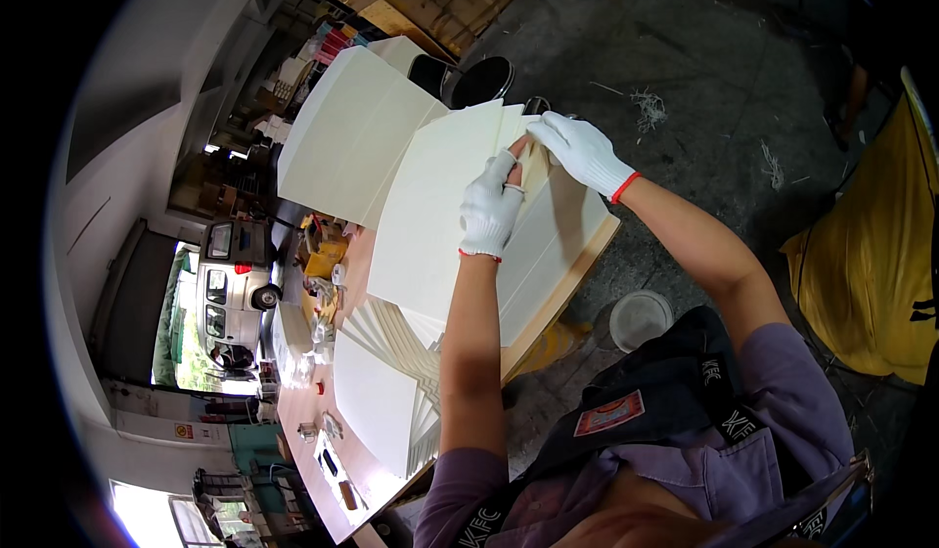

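Observation:
Large cream card sheets (435,216) lie in a loose, staggered pile on the table. My left hand (489,208), in a white knit glove with some bare fingertips, reaches across the top sheet. Its fingers close at the sheet's right edge. On the far side of that edge, my right hand (585,154), gloved in white with a red cuff, has its fingers bent over the sheets' corner, near the left fingertips. Its thumb is hidden. Below the hands, another pale sheet (553,245) lies along the wooden table edge.
A fanned stack of thick sheets (377,401) stands nearer on the table (303,411), beside a wooden-handled tool (347,495). Another large board (352,128) rises at the far left. A white bucket (641,320) and a yellow covered pile (871,255) are to the right.

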Available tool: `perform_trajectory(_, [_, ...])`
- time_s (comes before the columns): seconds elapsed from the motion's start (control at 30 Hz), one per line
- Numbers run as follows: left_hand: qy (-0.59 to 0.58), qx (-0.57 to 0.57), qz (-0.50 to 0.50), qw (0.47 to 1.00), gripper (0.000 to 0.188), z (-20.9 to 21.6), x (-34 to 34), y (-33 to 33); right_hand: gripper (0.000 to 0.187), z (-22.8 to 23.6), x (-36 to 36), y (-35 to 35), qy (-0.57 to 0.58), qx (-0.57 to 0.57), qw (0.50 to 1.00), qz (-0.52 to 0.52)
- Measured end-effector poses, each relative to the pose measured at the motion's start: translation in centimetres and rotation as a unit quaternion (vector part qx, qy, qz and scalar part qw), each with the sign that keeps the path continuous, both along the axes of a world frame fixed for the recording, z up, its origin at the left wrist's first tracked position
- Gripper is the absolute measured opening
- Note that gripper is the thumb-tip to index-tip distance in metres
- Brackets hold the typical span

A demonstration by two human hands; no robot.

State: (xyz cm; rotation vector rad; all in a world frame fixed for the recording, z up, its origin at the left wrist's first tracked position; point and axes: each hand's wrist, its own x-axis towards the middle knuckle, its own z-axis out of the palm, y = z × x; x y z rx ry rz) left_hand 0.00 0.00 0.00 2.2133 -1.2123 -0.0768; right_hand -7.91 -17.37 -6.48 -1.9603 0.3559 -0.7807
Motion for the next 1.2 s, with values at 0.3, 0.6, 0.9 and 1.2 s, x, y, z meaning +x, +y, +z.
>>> perform_trajectory(0.3, [-0.056, -0.025, -0.024, 0.998, 0.032, -1.8, 1.2, -0.2, 0.050, -0.1, -0.1, -0.2, 0.014, -0.002, 1.000, -0.008])
perform_trajectory(0.6, [-0.058, -0.055, -0.009, 0.997, 0.031, -1.7, 1.2, -0.3, 0.050, -0.5, 0.2, -0.2, -0.008, -0.004, 1.000, -0.018])
perform_trajectory(0.9, [-0.038, 0.029, 0.003, 0.999, 0.034, 0.2, -0.4, -0.3, 0.050, -1.5, 0.7, -0.1, -0.037, 0.001, 0.999, -0.036])
perform_trajectory(1.2, [-0.062, -0.050, -0.024, 0.997, 0.029, -1.3, 0.9, 0.0, 0.051, 0.0, 0.0, 0.2, -0.004, 0.034, 0.999, -0.008])
